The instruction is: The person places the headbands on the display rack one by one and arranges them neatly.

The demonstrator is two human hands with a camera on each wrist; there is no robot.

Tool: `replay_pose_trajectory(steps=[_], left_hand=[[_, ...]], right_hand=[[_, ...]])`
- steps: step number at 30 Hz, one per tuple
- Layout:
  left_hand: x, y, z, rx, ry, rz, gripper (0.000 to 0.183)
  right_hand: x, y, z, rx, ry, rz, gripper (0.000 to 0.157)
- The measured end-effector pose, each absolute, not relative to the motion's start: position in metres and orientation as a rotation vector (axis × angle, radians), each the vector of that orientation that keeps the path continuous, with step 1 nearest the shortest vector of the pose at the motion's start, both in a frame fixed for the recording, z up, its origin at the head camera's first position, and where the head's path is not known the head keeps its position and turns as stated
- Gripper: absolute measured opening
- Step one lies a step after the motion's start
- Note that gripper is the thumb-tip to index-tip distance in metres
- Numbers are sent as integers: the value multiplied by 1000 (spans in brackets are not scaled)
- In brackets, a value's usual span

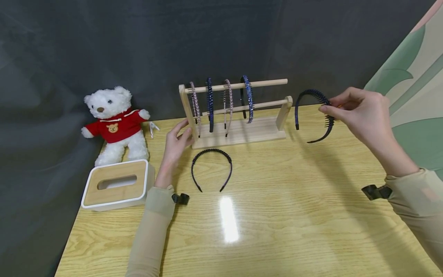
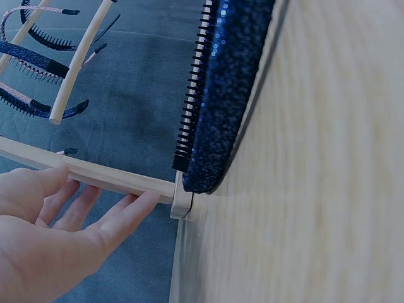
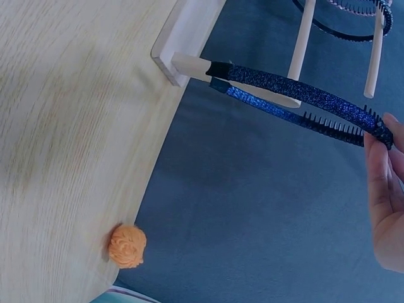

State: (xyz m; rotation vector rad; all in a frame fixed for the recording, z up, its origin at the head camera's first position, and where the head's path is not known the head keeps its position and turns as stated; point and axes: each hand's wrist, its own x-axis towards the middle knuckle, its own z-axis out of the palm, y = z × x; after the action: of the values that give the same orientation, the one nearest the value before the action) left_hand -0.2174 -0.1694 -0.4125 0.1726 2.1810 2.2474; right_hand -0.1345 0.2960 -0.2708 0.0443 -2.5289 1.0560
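Note:
My right hand (image 1: 367,111) pinches a dark blue glittery headband (image 1: 303,94) with comb teeth, raised beside the right end of a wooden rack (image 1: 238,134). In the right wrist view, the thumb and fingers hold this headband (image 3: 297,91) near its top. My left hand (image 1: 176,142) touches the rack's left post (image 2: 107,177) with fairly straight fingers. Over the rack's upper bar hang a pink braided headband (image 1: 194,100), a dark blue one (image 1: 210,104), another pink one (image 1: 229,102) and a blue sequinned one (image 1: 248,98). A dark toothed headband (image 1: 212,150) lies on the table before the rack.
A white teddy bear in a red hoodie (image 1: 117,129) sits at the left, with a small white clip (image 1: 152,129) beside it. Nearer stands a tissue box (image 1: 115,196) with a wooden lid. An orange ruffled ball (image 3: 127,246) lies by the table's back edge.

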Motion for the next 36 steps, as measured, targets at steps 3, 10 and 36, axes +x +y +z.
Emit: replay_pose_trajectory(steps=[3, 10, 36], left_hand=[[-217, -170, -413, 171, 2185, 2241, 46], [-216, -169, -411, 167, 2202, 2237, 46], [-215, -169, -410, 177, 2184, 2237, 46]], right_hand=[[-135, 295, -270, 39, -2520, 1058, 17], [-137, 292, -267, 57, -2481, 1059, 16], [-145, 280, -258, 92, -2390, 1021, 21]])
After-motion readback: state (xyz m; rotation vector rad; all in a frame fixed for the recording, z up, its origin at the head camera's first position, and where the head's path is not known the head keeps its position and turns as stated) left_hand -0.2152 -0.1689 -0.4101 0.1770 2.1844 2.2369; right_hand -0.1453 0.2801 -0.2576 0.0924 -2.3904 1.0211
